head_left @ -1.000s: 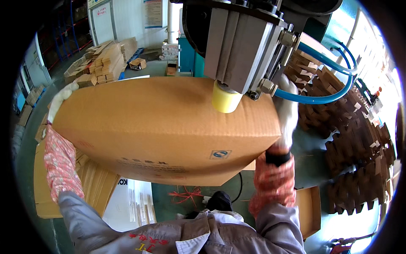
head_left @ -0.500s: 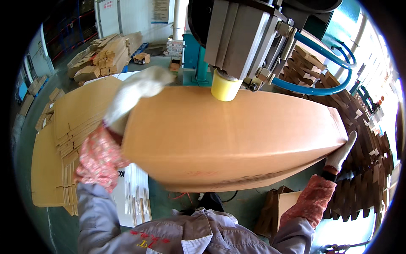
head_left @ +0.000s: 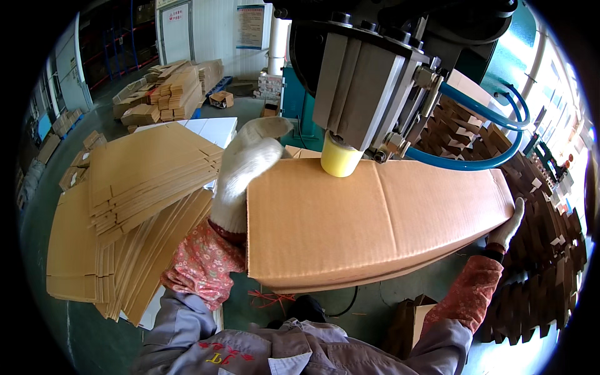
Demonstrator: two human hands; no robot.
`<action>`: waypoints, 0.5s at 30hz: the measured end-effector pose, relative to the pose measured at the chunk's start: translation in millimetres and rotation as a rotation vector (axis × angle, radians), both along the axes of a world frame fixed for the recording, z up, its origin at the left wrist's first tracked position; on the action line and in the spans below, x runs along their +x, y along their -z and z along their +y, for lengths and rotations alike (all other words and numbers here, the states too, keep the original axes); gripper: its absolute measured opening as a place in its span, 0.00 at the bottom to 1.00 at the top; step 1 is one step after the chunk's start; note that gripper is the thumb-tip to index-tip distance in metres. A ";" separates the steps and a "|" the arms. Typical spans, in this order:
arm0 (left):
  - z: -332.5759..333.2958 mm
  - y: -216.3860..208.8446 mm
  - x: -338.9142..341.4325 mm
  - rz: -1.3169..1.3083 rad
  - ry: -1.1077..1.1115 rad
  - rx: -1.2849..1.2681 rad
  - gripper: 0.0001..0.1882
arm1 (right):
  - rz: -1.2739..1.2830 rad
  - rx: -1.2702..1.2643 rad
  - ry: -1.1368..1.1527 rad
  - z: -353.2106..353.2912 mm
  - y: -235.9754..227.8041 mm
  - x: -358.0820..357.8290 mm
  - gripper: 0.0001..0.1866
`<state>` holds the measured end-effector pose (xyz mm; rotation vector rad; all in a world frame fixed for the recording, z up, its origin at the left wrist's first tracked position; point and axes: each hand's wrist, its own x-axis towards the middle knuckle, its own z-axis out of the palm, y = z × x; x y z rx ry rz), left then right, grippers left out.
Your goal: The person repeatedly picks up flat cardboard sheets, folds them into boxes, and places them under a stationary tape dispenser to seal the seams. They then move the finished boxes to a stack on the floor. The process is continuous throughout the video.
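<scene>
A long brown cardboard box [head_left: 319,215] lies across the middle, its broad plain face toward me and a crease running down it. Above its far edge stands the machine's metal head [head_left: 362,81], with a yellow cylindrical tip [head_left: 340,156] at or just over the box; contact cannot be made out. My left hand [head_left: 247,165], in a white glove, is beside the box's far left corner, fingers stretched and apart. Against the right end, my gloved right hand [head_left: 509,225] grips the box, thumb pointing up.
Flat cardboard sheets [head_left: 150,175] are piled at my left. Folded brown cardboard pieces [head_left: 531,275] are stacked at the right. Blue hoses [head_left: 462,165] loop from the machine head. An open carton [head_left: 412,319] sits low by my right arm. More cardboard bundles [head_left: 178,94] stand farther back.
The box's left end has shifted right and its printed side has turned out of view. My left hand has moved right with that end. My right hand stays at the right end.
</scene>
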<state>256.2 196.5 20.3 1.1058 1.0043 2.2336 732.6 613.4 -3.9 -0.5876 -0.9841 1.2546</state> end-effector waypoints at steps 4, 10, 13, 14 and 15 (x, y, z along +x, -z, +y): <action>46.0 2.4 -6.2 -0.131 0.137 0.049 0.14 | -0.032 -0.015 0.070 9.2 -3.8 17.9 0.38; 43.2 -21.0 9.5 -0.063 0.178 0.002 0.12 | -0.035 0.005 0.094 24.9 6.0 17.4 0.39; 31.9 -31.1 19.7 -0.073 0.106 0.001 0.14 | -0.014 -0.028 -0.011 2.4 6.0 16.0 0.41; 36.4 -33.3 19.1 -0.084 0.114 0.002 0.14 | -0.009 -0.037 0.004 0.5 1.5 19.5 0.41; 42.4 -35.2 17.3 -0.095 0.123 0.001 0.15 | -0.002 -0.054 0.021 -0.4 -3.8 22.9 0.42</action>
